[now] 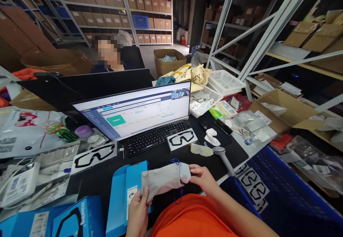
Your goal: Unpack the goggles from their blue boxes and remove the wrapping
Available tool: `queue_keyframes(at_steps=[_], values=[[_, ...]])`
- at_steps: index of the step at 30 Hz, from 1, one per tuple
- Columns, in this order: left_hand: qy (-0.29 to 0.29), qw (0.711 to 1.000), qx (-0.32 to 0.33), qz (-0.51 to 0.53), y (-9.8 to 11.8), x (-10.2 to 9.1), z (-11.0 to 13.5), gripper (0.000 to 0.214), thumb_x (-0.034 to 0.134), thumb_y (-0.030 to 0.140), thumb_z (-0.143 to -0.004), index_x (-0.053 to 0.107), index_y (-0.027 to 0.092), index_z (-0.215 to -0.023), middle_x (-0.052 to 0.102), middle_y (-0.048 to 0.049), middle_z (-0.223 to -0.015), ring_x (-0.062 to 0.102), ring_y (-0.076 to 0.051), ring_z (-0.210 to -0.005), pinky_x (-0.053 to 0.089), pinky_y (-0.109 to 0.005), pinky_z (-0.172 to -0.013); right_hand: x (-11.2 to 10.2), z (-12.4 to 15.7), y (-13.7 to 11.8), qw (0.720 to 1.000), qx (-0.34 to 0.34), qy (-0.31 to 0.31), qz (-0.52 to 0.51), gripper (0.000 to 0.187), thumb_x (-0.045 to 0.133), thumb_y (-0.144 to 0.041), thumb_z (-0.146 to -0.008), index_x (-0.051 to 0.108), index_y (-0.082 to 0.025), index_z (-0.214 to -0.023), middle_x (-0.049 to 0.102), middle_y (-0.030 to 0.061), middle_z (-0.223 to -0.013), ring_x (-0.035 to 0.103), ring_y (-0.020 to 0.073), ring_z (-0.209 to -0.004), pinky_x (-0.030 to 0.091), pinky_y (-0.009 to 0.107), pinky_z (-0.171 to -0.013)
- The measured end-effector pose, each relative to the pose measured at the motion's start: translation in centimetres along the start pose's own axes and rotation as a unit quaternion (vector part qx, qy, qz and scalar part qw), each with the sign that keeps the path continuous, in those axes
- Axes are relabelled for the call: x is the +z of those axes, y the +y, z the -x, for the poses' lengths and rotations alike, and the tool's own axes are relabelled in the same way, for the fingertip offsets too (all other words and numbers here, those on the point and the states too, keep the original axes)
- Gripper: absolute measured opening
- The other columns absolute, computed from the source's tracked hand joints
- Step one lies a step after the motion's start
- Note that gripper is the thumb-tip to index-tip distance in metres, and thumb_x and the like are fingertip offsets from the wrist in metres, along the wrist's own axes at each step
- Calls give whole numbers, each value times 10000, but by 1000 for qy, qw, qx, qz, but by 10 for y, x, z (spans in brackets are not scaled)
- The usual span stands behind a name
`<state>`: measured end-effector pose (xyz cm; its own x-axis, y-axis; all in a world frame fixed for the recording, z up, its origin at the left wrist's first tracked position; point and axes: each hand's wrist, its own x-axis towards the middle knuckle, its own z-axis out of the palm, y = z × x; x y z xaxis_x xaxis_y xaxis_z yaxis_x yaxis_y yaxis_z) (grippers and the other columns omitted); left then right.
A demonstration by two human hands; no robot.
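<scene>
A light grey drawstring pouch (pixel 162 180) with blue cords is held up in front of my body, over the black desk mat. My left hand (pixel 138 208) grips its closed lower end, thumb on top. With pinched fingers, my right hand (pixel 202 177) holds the pouch's mouth, where something pale and shiny shows; I cannot make out what it is. Just left of the pouch lies an open blue box (pixel 118 194) with a printed label. More blue boxes (pixel 77 217), printed with a goggle outline, sit at the lower left.
Behind the pouch are a keyboard (pixel 152 138), a lit monitor (pixel 139 110) and a white card with a black goggle outline (pixel 182 139). A barcode scanner (pixel 224 158) lies at right. A blue crate (pixel 289 194) stands beside the desk. Another person sits beyond the monitors.
</scene>
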<state>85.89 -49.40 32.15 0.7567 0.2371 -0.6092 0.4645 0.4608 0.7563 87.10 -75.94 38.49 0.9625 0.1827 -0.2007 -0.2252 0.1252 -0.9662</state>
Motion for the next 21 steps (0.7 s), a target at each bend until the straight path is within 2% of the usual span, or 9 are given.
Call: queue_keyframes(at_steps=[3,6,10,12,14,16,18,19,21], values=[[31,999,33,0,10,2,-9,485,881,444,-612,665,179,-957,745,2,-845,673,-133,-684,514,-202,-567,-23,-2,-10,999,-1,50,-6,351,855,-520,-666,819,-199,-803,737,70,-871,665,240,-849,545,379,-804],[80,995,66,-2,19,-1,-26,366,790,416,-729,648,191,-980,730,4,-858,655,-130,-670,508,-221,-583,-52,-1,-20,990,-11,138,-18,368,868,-502,-657,821,-204,-867,746,56,-792,669,230,-770,549,397,-791],[40,978,121,-163,17,-5,-50,409,689,447,-758,615,184,-1062,722,-71,-1002,696,-261,-898,575,-362,-753,-75,3,-30,967,-111,225,45,330,905,-454,-609,827,-246,-853,774,81,-936,688,290,-921,539,445,-896],[22,965,131,-227,14,-2,-54,502,722,404,-699,590,170,-1123,699,-124,-1080,653,-368,-1072,547,-492,-886,-74,4,-29,961,-150,218,81,277,899,-444,-618,829,-261,-814,781,88,-931,699,303,-913,554,455,-876],[50,939,188,-284,12,5,-48,611,726,369,-684,551,150,-1226,625,-188,-1252,522,-440,-1268,432,-593,-1033,-66,5,-26,963,-165,190,98,246,880,-436,-653,830,-273,-831,786,91,-927,711,302,-892,571,454,-843],[84,886,286,-356,14,12,-35,665,677,390,-740,500,126,-1324,467,-232,-1447,335,-446,-1420,276,-619,-1148,-55,6,-23,966,-167,171,99,236,873,-429,-671,830,-283,-851,789,89,-943,718,298,-888,583,441,-819],[84,843,356,-395,16,20,-20,658,655,432,-777,508,122,-1338,407,-235,-1495,283,-430,-1449,215,-601,-1186,-44,7,-22,969,-164,160,89,235,872,-447,-670,830,-289,-839,790,88,-922,722,297,-865,594,426,-781],[55,844,360,-393,17,23,-12,627,671,451,-776,546,142,-1307,453,-218,-1463,326,-420,-1428,228,-587,-1188,-38,7,-22,972,-162,152,82,236,869,-465,-667,831,-289,-820,790,89,-906,722,298,-854,597,421,-762],[-43,879,316,-355,18,29,2,541,730,474,-748,636,190,-1199,570,-172,-1355,451,-399,-1342,306,-554,-1166,-26,7,-21,977,-155,136,64,261,872,-495,-651,830,-283,-798,789,91,-893,719,301,-846,596,414,-747]])
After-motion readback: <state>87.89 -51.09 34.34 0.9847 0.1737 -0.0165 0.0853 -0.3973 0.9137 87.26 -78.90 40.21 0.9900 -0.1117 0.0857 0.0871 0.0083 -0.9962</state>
